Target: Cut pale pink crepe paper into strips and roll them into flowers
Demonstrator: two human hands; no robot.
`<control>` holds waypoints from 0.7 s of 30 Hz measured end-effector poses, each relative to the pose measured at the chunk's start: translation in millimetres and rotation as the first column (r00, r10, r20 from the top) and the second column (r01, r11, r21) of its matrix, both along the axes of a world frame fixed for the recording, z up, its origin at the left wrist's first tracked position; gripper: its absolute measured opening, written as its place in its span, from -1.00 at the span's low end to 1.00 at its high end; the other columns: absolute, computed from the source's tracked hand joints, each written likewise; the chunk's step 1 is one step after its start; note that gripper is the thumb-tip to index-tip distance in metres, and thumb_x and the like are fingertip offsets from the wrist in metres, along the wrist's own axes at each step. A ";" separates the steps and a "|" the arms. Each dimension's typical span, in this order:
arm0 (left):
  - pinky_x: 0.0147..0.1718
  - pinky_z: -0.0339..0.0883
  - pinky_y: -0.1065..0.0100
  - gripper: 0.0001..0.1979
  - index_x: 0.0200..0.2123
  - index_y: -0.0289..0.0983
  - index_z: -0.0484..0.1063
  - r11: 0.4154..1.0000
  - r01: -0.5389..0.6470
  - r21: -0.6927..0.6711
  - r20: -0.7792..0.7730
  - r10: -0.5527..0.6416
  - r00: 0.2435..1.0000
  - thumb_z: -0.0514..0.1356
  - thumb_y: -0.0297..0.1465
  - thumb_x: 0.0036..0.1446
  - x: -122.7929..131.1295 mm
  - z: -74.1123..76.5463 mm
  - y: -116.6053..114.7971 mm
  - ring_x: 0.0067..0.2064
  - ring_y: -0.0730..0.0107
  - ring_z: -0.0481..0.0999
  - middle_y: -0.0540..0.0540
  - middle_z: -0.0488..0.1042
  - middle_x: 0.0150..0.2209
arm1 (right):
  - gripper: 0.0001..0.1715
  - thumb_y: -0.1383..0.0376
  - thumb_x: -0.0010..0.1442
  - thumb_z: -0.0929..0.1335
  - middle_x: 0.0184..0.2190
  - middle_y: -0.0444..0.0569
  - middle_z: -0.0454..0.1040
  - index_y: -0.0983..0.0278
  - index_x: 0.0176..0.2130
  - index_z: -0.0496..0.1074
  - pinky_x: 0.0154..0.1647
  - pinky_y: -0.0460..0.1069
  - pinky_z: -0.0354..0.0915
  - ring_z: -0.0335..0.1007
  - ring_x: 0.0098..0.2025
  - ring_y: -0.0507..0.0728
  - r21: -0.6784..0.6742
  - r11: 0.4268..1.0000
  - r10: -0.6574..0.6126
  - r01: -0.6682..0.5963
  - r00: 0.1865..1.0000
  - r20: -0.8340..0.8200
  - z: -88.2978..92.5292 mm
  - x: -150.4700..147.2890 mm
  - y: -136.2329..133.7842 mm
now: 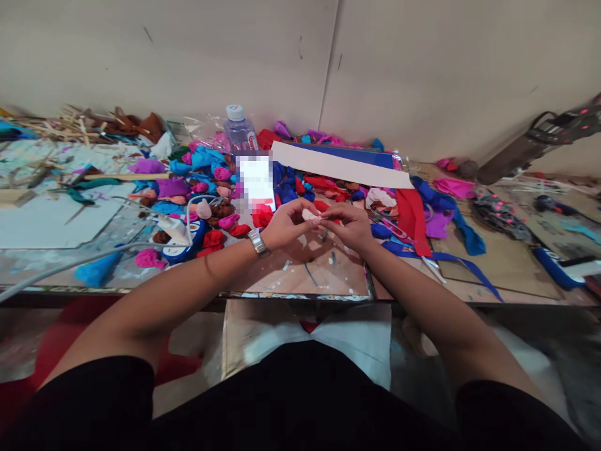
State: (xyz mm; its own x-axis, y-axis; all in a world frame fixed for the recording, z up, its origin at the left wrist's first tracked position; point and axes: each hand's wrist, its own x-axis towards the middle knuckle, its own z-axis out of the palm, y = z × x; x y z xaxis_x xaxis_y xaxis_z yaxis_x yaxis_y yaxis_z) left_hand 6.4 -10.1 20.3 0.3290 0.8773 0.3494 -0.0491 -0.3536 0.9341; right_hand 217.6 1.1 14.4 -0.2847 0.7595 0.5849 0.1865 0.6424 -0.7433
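Note:
Between my two hands is a small pale pink piece of crepe paper (pixel 310 215), held just above the front of the table. My left hand (pixel 288 224), with a metal watch on its wrist, pinches it from the left. My right hand (pixel 351 225) closes on it from the right, its fingertips meeting those of the left. Fingers cover part of the paper, so its full shape is hidden. Close beyond my hands lie red crumpled paper pieces (pixel 263 217) and a lit phone (pixel 257 178). Pink-handled scissors (pixel 393 229) rest to the right.
Many crumpled coloured papers surround a water bottle (pixel 240 130) at the back. A long pale strip (pixel 342 165) lies across them. On the left, a blue and white power socket (pixel 181 241) trails a cable near my forearm. Pliers (pixel 79 195) lie farther left.

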 end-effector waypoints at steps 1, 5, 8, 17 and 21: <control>-0.18 0.47 0.28 -0.52 -0.20 -0.25 0.51 1.000 -0.001 -0.002 0.002 0.001 1.000 0.46 0.01 0.06 0.2 0.0 -0.4 -0.18 0.33 0.55 -0.12 0.55 -0.17 | -0.74 0.05 0.17 0.58 -0.32 -0.03 0.68 0.17 -0.27 0.69 -0.18 0.05 0.46 0.56 -0.29 0.13 0.037 0.999 -0.006 0.006 1.000 -0.001 0.0 -0.1 0.3; -0.20 0.47 0.32 -0.49 -0.11 -0.25 0.50 0.999 -0.031 0.011 0.019 0.031 0.999 0.50 -0.05 0.04 0.3 -0.9 -1.7 -0.17 0.34 0.55 -0.13 0.54 -0.10 | -0.74 0.03 0.21 0.55 -0.34 -0.03 0.67 0.15 -0.31 0.68 -0.16 0.08 0.47 0.58 -0.27 0.15 0.097 0.995 -0.011 0.011 1.000 -0.007 0.0 -1.3 1.7; -0.14 0.48 0.30 -0.55 -0.12 -0.26 0.52 0.999 -0.021 0.037 -0.002 0.021 1.000 0.46 -0.07 0.11 -0.6 -2.0 -1.0 -0.11 0.30 0.56 -0.15 0.56 -0.10 | -0.72 -0.01 0.22 0.53 -0.31 -0.03 0.65 0.12 -0.32 0.69 -0.11 0.10 0.48 0.57 -0.23 0.16 0.130 0.991 -0.026 0.024 1.000 0.012 0.3 -2.0 2.6; -0.16 0.49 0.28 -0.59 -0.19 -0.27 0.55 0.999 -0.024 0.025 -0.022 0.025 0.999 0.47 -0.09 0.09 -1.7 -3.8 2.0 -0.14 0.29 0.59 -0.15 0.61 -0.15 | -0.75 0.03 0.28 0.49 -0.25 0.00 0.66 0.13 -0.26 0.67 -0.01 0.14 0.49 0.58 -0.16 0.19 0.139 0.990 -0.040 0.032 0.998 0.057 -1.7 -1.9 0.2; -0.09 0.48 0.26 -0.62 -0.18 -0.27 0.57 0.998 -0.034 0.054 -0.030 0.035 0.999 0.46 -0.11 0.11 -1.2 -3.3 1.2 -0.08 0.26 0.60 -0.16 0.62 -0.14 | -0.76 0.05 0.30 0.48 -0.24 0.00 0.66 0.15 -0.27 0.65 0.02 0.15 0.47 0.58 -0.13 0.20 0.135 0.990 -0.039 0.030 0.997 0.066 1.4 -2.5 -3.1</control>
